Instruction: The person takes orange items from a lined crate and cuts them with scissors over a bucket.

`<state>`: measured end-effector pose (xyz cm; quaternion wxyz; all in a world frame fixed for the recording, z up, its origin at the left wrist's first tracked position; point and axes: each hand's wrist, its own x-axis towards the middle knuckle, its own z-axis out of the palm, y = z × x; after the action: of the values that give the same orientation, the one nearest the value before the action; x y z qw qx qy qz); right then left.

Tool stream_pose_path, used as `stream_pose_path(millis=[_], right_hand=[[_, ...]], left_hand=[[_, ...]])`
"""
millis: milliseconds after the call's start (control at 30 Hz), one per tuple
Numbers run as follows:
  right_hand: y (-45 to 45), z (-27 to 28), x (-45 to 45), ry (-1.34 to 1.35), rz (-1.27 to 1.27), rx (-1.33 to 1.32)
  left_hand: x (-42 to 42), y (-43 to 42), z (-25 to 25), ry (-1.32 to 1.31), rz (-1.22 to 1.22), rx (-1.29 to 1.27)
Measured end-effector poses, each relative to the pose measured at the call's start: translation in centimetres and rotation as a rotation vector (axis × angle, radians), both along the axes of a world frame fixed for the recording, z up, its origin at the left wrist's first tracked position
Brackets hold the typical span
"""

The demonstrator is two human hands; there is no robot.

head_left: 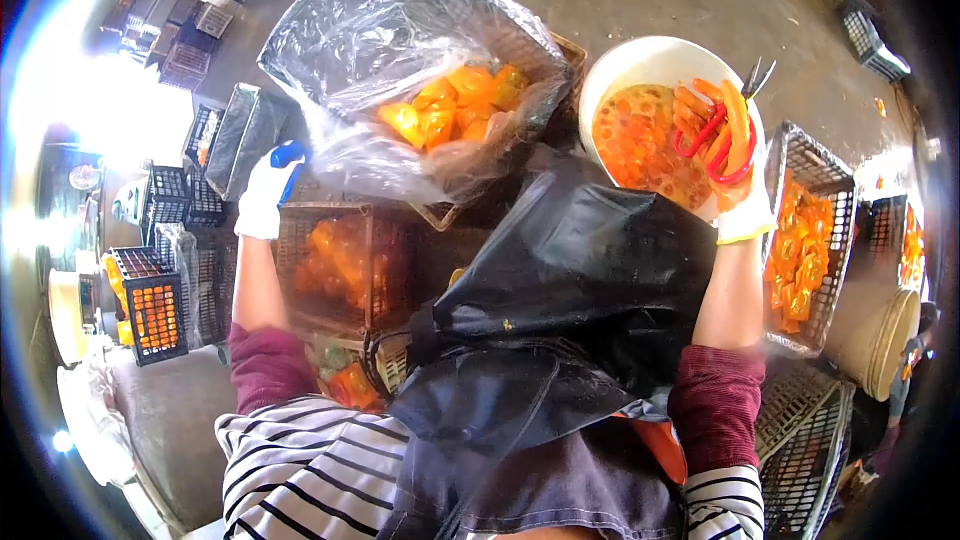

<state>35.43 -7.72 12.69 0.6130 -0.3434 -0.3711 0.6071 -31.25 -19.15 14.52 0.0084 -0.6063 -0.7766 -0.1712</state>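
At 8 to 9 o'clock, on the far left, a black crate [155, 318] shows orange pieces through its mesh. Nearer, at 10 o'clock, the left hand [268, 190], in a white glove with blue on the fingers, is beside the left edge of the clear bag [345, 45]; its grip is partly hidden, and I cannot tell whether it pinches the plastic. Just right of that hand, at 9 o'clock, a mesh crate [375, 275] holds more orange pieces, blurred behind its side. The bag spreads open at 11 o'clock, lining a crate, with shiny orange fruit [440, 110] gathered in its lower right part. A black apron [560, 260] covers the lap in the middle. At 1 to 2 o'clock stands the white bucket [612, 70], holding orange pieces in a bubbly liquid. Over its right side is the right hand [735, 165], its white glove orange over the fingers; the grip is closed around the red handles of the scissors [722, 145], whose blades point up and right, slightly parted. Just right of the bucket, at 3 o'clock, a pale crate [843, 225] holds a heap of orange pieces, with a round tub [872, 325] beside it.
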Motion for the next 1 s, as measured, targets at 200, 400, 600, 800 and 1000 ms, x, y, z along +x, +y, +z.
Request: stream_pose_path(millis=[200,400,600,800,1000], right_hand=[[1.2,-2.9,1.3,0.088,0.095,-0.063],[-1.0,0.7,-0.6,-0.012,-0.063,-0.17],[-1.7,1.4,0.5,-0.074,-0.088,-0.152],[-1.6,1.2,0.5,0.02,-0.082,-0.192],[-1.8,-0.5,2.0,0.044,-0.063,-0.262]], left_hand=[[22.4,0.7,8.6,-0.012,-0.112,0.206],[29.8,6.6,-8.0,0.169,-0.294,-0.525],[30.0,5.0,-6.3,-0.186,-0.439,-0.659],[27.9,-1.9,-8.2,-0.248,-0.571,-0.584],[24.5,-11.7,-5.5,-0.537,-0.415,-0.615]])
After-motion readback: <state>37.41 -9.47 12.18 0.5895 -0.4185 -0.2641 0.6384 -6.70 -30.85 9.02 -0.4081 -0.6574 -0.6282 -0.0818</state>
